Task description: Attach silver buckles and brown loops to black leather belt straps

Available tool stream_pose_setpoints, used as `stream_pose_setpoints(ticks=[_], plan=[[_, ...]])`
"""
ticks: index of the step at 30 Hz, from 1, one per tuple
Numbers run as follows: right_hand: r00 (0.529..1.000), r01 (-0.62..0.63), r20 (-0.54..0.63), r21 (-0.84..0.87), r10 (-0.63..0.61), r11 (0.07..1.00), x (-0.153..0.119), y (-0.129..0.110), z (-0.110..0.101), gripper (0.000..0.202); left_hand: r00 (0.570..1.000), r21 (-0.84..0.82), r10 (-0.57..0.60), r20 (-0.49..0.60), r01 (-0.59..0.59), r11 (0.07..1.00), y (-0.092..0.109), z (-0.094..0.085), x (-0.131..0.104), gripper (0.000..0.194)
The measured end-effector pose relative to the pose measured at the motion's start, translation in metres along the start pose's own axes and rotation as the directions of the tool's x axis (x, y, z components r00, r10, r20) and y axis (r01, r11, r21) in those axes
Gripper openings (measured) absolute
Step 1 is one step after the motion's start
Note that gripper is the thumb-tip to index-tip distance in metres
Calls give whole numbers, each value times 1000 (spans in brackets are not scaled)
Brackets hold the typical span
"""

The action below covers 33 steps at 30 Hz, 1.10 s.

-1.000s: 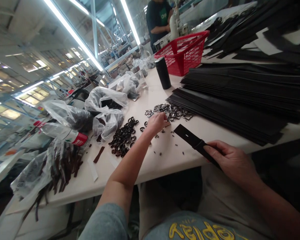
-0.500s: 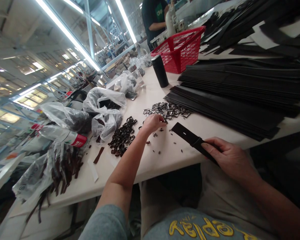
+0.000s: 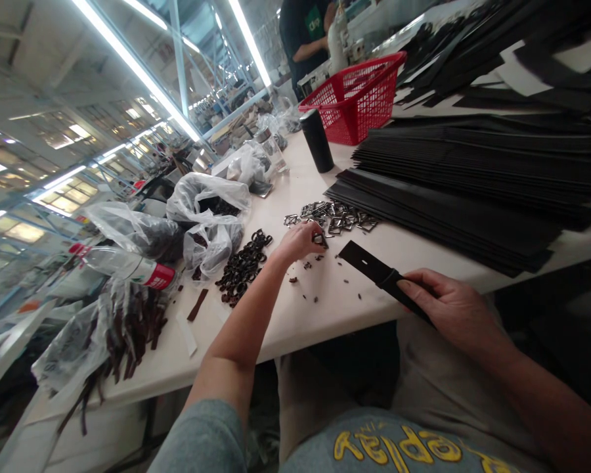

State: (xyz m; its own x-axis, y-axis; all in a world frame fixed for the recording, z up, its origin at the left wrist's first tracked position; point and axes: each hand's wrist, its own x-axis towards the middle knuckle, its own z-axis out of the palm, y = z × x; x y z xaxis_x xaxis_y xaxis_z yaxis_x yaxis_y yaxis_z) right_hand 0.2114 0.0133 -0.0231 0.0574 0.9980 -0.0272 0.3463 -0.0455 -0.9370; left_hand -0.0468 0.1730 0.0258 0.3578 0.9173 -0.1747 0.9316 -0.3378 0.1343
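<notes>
My right hand (image 3: 448,305) is closed round a black strap (image 3: 367,264) that has a small slot near its far end and a dark loop round it by my thumb. At the front edge of a pile of metal buckles (image 3: 342,218), my left hand (image 3: 303,242) is pinched on a buckle (image 3: 318,239). Small dark bits (image 3: 307,265) lie on the table below that hand. A heap of black loops (image 3: 243,266) sits left of my left forearm.
Stacked black straps (image 3: 448,210) cover the right side of the table (image 3: 295,322). Behind stand a black cylinder (image 3: 317,141) and a red basket (image 3: 357,98). Plastic bags (image 3: 211,236) and a bottle (image 3: 128,266) lie left. A person (image 3: 303,43) is at the back.
My left hand has opened out a little at the buckle pile, and a buckle now shows between its fingers. My right hand holds the strap as before.
</notes>
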Motion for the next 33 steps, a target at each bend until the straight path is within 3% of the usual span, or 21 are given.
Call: stream_pose_setpoints(ticks=[8, 14, 17, 19, 22, 26, 30, 33], plan=[[1000, -17, 16, -6, 17, 1000, 0, -1, 0, 31, 999, 28, 10, 54, -12, 1000, -3, -3, 12, 55], [1000, -3, 18, 0, 3, 1000, 1, -1, 0, 30, 999, 13, -37, -39, 37, 999, 9, 0, -17, 18], [1000, 11, 7, -1, -11, 1000, 1, -2, 0, 29, 994, -62, -40, -99, 34, 998, 13, 8, -36, 28], [1000, 17, 6, -3, -17, 1000, 0, -3, 0, 29, 984, -216, -48, -172, 10, 976, 16, 14, -48, 32], [1000, 20, -16, -13, -20, 1000, 0, -3, -1, 29, 945, -552, -120, -304, -72, 831, 22, 23, -63, 27], [997, 32, -70, -50, -35, 998, -1, 2, 0, 29, 911, -864, -248, -331, -187, 466, 35, 35, -79, 28], [990, 66, -118, -82, -75, 994, -1, 8, 2, 30, 923, -962, -278, -267, -237, 135, 55, 45, -93, 34], [985, 87, -136, -110, -102, 990, -3, 10, 3, 30, 930, -962, -252, -266, -273, 7, 72, 50, -100, 32]])
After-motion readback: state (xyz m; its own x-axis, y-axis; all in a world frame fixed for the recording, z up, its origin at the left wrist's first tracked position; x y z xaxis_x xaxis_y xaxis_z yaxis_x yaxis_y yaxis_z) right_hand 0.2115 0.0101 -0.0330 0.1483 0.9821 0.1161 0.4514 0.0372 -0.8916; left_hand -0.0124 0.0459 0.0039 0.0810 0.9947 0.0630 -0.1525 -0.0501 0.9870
